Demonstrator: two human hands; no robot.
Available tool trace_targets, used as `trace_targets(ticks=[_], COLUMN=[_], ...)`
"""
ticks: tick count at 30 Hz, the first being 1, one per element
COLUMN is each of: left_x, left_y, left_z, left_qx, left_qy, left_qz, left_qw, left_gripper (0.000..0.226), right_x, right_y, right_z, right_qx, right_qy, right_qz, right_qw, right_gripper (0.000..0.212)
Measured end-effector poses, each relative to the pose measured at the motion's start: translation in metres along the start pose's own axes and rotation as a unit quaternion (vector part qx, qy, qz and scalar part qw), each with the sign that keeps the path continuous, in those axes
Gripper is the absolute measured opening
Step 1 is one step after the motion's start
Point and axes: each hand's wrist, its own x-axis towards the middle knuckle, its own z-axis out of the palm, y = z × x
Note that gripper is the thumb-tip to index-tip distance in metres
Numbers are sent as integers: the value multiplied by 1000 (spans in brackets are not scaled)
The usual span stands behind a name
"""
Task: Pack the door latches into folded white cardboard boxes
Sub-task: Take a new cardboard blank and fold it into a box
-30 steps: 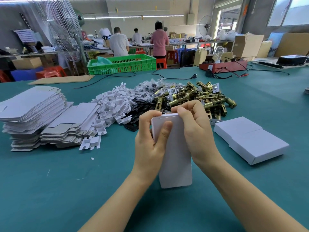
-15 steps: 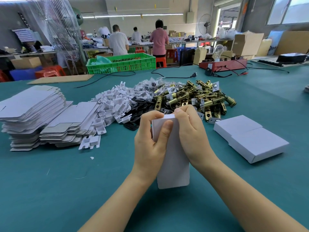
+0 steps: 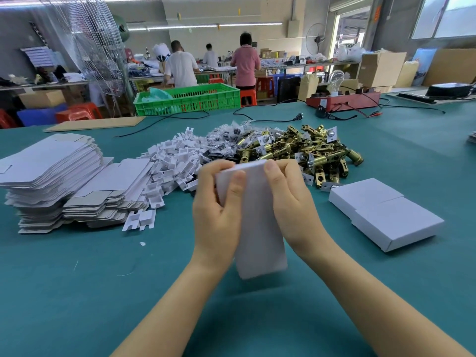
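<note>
While both hands are working at its top end, a white box (image 3: 260,228) is standing upright near the front edge of the green worktop (image 3: 77,292). The left hand (image 3: 219,215) is clamping its grip on the box's left side, thumb pressing the front face. The right hand (image 3: 291,202) is pinching the top right corner. Door latches (image 3: 304,150) are lying piled toward the worktop's far edge, beside white plastic inserts (image 3: 175,161). Flat cardboard blanks (image 3: 51,176) are sitting stacked by the left edge, and two closed boxes (image 3: 383,212) are lying toward the right edge.
</note>
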Motion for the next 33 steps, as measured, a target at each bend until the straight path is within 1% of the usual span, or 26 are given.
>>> trace_targets(ticks=[2, 4, 6, 9, 10, 11, 12, 13, 15, 16, 18, 19, 21, 23, 25, 26, 27, 28, 31, 33], left_x=[10, 21, 29, 34, 34, 33, 30, 26, 19, 15, 9, 6, -2, -11, -17, -19, -20, -22, -23, -21], left_y=[-5, -15, -28, -41, -43, -44, -44, -43, -35, -29, -18, -13, -8, -9, -16, -21, -23, -26, -33, -36], left_z=[-7, -14, -21, -27, -27, -26, -25, -24, -17, -13, -5, -1, 3, 6, 6, 7, 6, 6, 5, 3], left_qx=[-31, -82, -116, -157, -163, -163, -154, -141, -121, -118, -125, -126, -105, -35, 61, 94, 114, 129, 154, 154], left_qy=[103, 197, 259, 336, 349, 352, 343, 323, 261, 226, 157, 114, 13, -90, -169, -195, -212, -220, -214, -215], left_qz=[-75, -193, -283, -352, -362, -361, -348, -321, -246, -209, -137, -100, -18, 86, 197, 226, 234, 234, 207, 175], left_qw=[991, 958, 916, 859, 849, 848, 859, 879, 926, 944, 970, 980, 994, 992, 964, 950, 942, 938, 942, 948], left_gripper=[5, 13, 21, 26, 26, 25, 23, 20, 11, 8, 20, 27, 37, 37, 34, 31, 28, 24, 17, 19], right_x=[-1, -2, -3, 0, 1, 2, 3, 4, 6, 8, 12, 15, 17, 19, 21, 22, 23, 25, 26, 24], right_y=[4, 9, 14, 18, 19, 20, 21, 22, 24, 25, 25, 25, 26, 27, 26, 26, 27, 28, 33, 35], right_z=[1, 1, 1, -3, -4, -5, -6, -5, -1, 0, -3, -7, -15, -21, -27, -29, -31, -33, -35, -32], right_qx=[-64, -135, -185, -210, -202, -181, -148, -111, -38, -4, 84, 138, 224, 279, 325, 338, 339, 322, 190, 119], right_qy=[14, 30, 43, 86, 90, 82, 62, 35, -7, -11, 2, 12, 26, 16, -23, -38, -47, -50, -26, -44], right_qz=[-7, 0, 13, 28, 44, 68, 101, 140, 225, 265, 331, 347, 347, 336, 337, 337, 335, 328, 268, 222], right_qw=[998, 990, 982, 973, 974, 978, 982, 983, 974, 964, 940, 928, 910, 900, 884, 878, 878, 887, 944, 967], right_gripper=[25, 20, 22, 32, 34, 36, 38, 40, 45, 47, 52, 53, 57, 59, 56, 52, 49, 45, 42, 38])
